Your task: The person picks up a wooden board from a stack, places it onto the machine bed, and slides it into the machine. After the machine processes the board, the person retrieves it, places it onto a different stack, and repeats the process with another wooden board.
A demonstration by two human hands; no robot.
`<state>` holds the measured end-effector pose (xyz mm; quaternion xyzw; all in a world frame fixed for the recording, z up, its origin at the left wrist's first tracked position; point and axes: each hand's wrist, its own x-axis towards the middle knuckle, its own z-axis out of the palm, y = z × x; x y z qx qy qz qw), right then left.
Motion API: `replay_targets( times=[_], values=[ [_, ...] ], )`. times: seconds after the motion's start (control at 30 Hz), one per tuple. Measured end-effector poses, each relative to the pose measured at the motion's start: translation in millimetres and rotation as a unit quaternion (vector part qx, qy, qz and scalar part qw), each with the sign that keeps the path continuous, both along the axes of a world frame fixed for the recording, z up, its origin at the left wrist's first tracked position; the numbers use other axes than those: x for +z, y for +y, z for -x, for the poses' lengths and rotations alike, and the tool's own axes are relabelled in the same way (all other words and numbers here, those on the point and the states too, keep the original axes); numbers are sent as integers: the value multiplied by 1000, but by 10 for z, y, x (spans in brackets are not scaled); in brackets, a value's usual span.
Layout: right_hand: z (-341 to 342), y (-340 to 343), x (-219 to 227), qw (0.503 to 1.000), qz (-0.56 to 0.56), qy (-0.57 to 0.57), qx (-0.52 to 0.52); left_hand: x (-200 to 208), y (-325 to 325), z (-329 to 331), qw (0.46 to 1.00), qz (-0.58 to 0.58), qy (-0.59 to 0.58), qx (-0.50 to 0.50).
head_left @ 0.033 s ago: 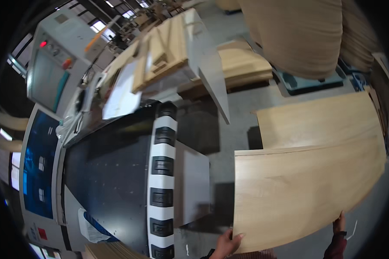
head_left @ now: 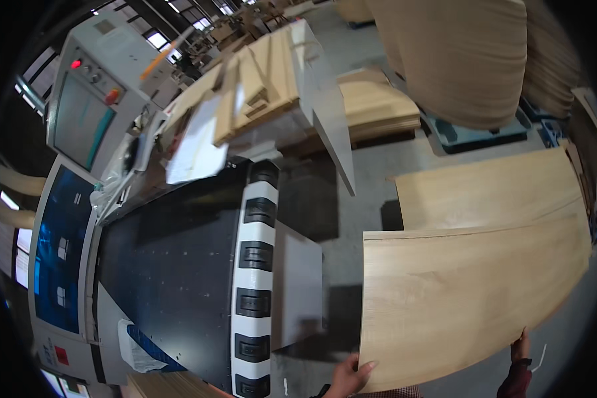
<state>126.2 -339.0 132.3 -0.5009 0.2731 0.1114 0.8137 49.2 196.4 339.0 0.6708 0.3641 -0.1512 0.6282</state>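
A large light wood panel [head_left: 464, 298] spans the lower right, held by its near edge in both hands. My left hand [head_left: 351, 377] grips its near left corner, thumb on top and the other fingers hidden behind the edge. Farther right along the same edge, my right hand [head_left: 523, 348] has its fingers on the panel's rim, partly hidden by it. Beyond the held panel, a second wood panel [head_left: 487, 192] of the same colour shows; the front one overlaps it. Whether the two touch I cannot tell.
A machine with a dark flat bed [head_left: 172, 265], a black-and-white roller edge [head_left: 253, 259] and a blue screen [head_left: 63, 252] stands on my left. Wood strips [head_left: 255, 86] lie behind it. Stacked boards [head_left: 378, 109] and a wrapped brown stack [head_left: 458, 60] on a teal pallet [head_left: 484, 136] stand farther back.
The view has shifted slightly, so the machine sits a little farther right in the picture. Both hands keep the same hold on the panel.
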Motion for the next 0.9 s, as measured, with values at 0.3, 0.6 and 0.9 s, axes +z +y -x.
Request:
replay_targets(
  times=[0.3, 0.6, 0.9],
  values=[
    [553, 460, 284, 996, -22, 64, -63, 1324, 616, 494, 978, -31, -202, 45],
    [1314, 2924, 1548, 995, -93, 22, 17, 2432, 2071, 1664, 963, -96, -220, 119],
    [1396, 3491, 936, 996, -30, 11, -82, 3006, 2967, 2859, 947, -149, -218, 184]
  ],
)
